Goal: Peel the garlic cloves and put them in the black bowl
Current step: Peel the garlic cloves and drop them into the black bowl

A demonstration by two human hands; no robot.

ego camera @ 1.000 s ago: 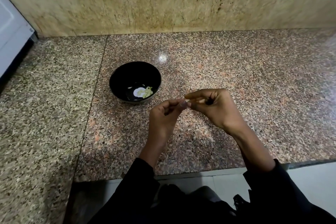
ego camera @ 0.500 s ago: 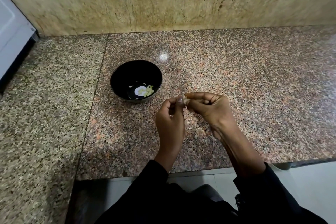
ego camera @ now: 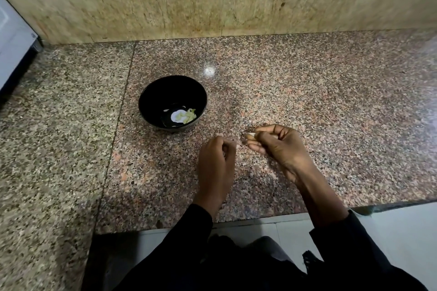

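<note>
The garlic clove (ego camera: 251,135) sits pinched at the tips of your right hand (ego camera: 279,146), thumb and curled fingers closed round it so only its pale end pokes out toward nine o'clock, held just above the granite counter (ego camera: 331,101). Your left hand (ego camera: 216,160) hangs a little apart at eight o'clock of the clove, fingers curled in; whether it pinches a scrap of skin you cannot tell from here. The black bowl (ego camera: 151,92) stands at ten o'clock of the clove, near but not touching either hand, with a few pale green peeled pieces (ego camera: 188,114) in its bottom. To peel well, keep the clove gripped low so the exposed end stays free, bring your left fingertips back to that end, catch the loose edge of skin with a nail and pull along the clove's length, not across. Turn the clove between pulls. Drop skins on the counter, not in the bowl.
</note>
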